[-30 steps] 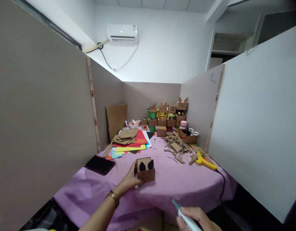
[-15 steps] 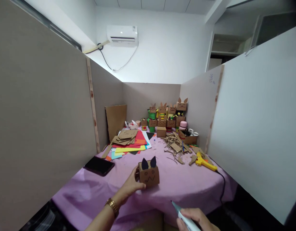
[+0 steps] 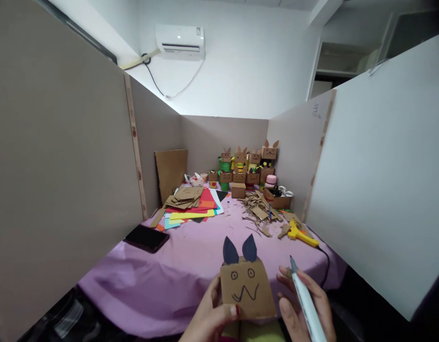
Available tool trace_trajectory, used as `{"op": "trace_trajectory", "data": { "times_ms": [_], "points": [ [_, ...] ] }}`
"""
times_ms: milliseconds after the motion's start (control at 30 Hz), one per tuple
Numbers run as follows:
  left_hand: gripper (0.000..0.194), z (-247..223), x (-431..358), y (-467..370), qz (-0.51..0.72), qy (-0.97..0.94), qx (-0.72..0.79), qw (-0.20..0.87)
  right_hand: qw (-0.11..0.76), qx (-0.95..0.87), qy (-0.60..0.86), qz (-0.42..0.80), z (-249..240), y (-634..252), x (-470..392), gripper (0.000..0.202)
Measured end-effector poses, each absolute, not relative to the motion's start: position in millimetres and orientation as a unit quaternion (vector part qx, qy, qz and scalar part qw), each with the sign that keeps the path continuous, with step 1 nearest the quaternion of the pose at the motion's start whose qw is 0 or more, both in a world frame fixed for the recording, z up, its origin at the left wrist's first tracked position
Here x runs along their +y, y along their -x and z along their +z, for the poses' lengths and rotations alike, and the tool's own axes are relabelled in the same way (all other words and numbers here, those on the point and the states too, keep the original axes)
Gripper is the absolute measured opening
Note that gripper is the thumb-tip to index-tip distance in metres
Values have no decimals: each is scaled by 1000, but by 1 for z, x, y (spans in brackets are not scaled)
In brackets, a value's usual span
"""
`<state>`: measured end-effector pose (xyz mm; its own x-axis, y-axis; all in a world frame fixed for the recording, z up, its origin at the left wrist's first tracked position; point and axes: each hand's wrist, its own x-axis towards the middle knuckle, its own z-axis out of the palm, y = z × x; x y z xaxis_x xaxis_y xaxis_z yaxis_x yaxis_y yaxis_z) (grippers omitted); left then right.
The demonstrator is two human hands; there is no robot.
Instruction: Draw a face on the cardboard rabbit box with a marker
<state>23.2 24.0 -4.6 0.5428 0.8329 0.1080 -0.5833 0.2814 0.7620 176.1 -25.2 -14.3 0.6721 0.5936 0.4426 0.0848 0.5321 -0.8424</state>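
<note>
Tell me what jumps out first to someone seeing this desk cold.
The cardboard box head with dark ears and a drawn face, held up close at the bottom centre by the left hand; the right hand beside it holds a marker. Next, the cluster of cardboard figures against the back partition, beyond the fanned coloured paper on the purple tablecloth.

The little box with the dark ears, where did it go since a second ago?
The left hand lifted the cardboard box off the purple tablecloth and brought it close to the camera, face now turned toward us. The right hand, holding its marker, rose up beside the box. The phone, paper stack, glue gun and finished figures stayed put.
</note>
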Motion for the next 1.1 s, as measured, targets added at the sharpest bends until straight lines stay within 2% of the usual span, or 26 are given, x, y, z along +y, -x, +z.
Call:
{"op": "trace_trajectory", "data": {
  "times_ms": [133,233,433,567,733,1000,1100],
  "points": [
    [71,2,17,-26,433,-416,118,790,781,-341,409,327,-14,-172,-22,59],
    [72,3,14,-26,426,-429,112,789,781,-334,375,370,-9,-166,-23,56],
    [81,0,12,-28,431,-433,122,782,791,-316,373,369,-7,-163,-25,53],
    [63,0,11,-31,459,-416,140,772,791,-322,368,368,-9,-164,-24,56],
    [50,2,6,-25,475,-433,171,746,794,-318,373,359,-10,-164,-24,55],
    [67,-1,10,-26,494,-467,156,716,790,-321,378,361,-8,-165,-25,55],
    [68,-2,9,-26,478,-467,151,728,786,-323,395,349,-2,-164,-27,55]
  ]
}}
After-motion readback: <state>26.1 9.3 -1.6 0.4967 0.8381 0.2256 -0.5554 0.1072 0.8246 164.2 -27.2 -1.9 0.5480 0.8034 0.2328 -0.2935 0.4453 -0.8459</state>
